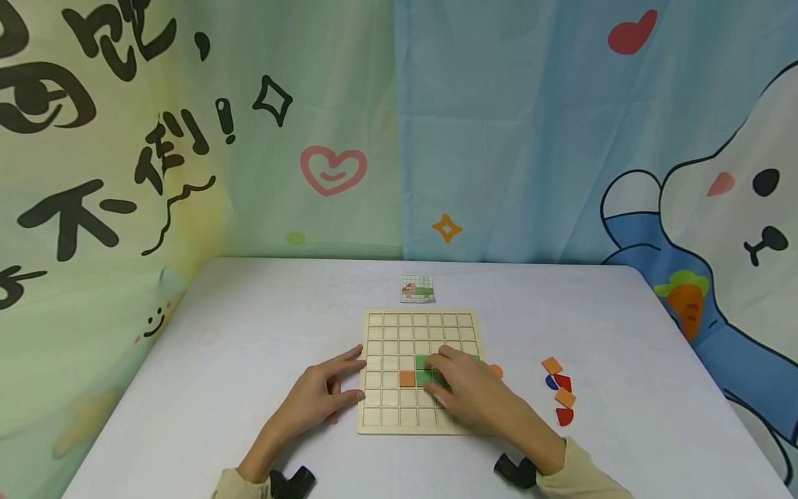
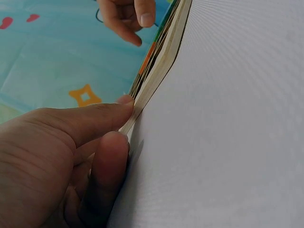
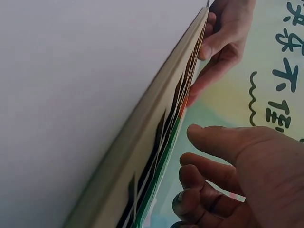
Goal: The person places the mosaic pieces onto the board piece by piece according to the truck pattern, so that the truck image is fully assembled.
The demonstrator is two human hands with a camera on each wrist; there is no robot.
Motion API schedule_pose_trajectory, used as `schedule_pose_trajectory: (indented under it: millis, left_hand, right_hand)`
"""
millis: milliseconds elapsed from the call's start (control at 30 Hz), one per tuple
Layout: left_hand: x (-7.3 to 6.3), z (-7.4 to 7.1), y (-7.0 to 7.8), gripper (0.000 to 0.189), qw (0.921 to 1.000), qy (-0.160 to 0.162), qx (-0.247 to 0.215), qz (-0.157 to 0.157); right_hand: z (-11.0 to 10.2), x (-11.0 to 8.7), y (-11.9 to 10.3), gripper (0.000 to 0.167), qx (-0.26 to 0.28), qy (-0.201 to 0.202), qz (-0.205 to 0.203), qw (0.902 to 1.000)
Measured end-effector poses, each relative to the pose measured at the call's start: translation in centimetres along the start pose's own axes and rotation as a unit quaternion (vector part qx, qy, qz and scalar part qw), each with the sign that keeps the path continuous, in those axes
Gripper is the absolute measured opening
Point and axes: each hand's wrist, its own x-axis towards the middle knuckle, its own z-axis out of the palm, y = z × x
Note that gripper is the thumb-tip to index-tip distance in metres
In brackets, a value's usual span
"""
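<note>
A pale wooden grid board (image 1: 382,402) lies flat on the white table. My left hand (image 1: 319,394) is at its left side, thumb and fingertips resting against the edge; the left wrist view shows this contact up close. Over the board's middle right is my right hand (image 1: 470,388), its fingers bent loosely above green pieces (image 1: 423,378). The right wrist view shows nothing between that thumb and fingers. Touching the green area on its left is an orange square (image 1: 407,378). Part of the green is hidden under the right hand.
A small picture card (image 1: 417,288) lies behind the board. An orange rounded piece (image 1: 496,371) peeks out at the board's right edge. Farther right are loose orange squares (image 1: 565,397), red pieces (image 1: 564,416) and a blue piece (image 1: 551,382). A printed curtain (image 1: 499,138) hangs behind the table.
</note>
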Motion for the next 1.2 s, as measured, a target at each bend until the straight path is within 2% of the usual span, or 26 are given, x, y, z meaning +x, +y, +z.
schedule_pose_trajectory:
  millis: [300, 567, 667, 867, 1033, 1200]
  left_hand:
    - [0.0, 0.0, 0.0, 0.059, 1.0000, 0.002, 0.000, 0.000]
    - [-0.1, -0.1, 0.0, 0.059, 1.0000, 0.002, 0.001, -0.003]
    - [-0.1, -0.1, 0.0, 0.059, 1.0000, 0.002, -0.002, -0.001]
    - [-0.1, 0.0, -0.1, 0.059, 1.0000, 0.002, -0.007, 0.005]
    - [0.0, 0.0, -0.1, 0.059, 1.0000, 0.001, -0.006, 0.007]
    - [0.0, 0.0, 0.0, 0.059, 1.0000, 0.001, -0.003, 0.007]
  right_hand:
    - [-1.3, -2.1, 2.6, 0.027, -0.001, 0.022, 0.043, 0.9988]
    - [-2.4, -4.5, 5.6, 0.024, 0.007, 0.047, 0.060, 0.9971]
    - [-2.9, -5.2, 6.4, 0.022, 0.014, 0.047, 0.082, 0.9954]
    - [-3.9, -6.2, 8.1, 0.028, -0.012, 0.051, 0.138, 0.9891]
    - [-4.5, -7.2, 9.9, 0.030, -0.017, 0.064, 0.163, 0.9845]
    - [-5.0, -7.9, 11.5, 0.033, -0.017, 0.052, 0.190, 0.9803]
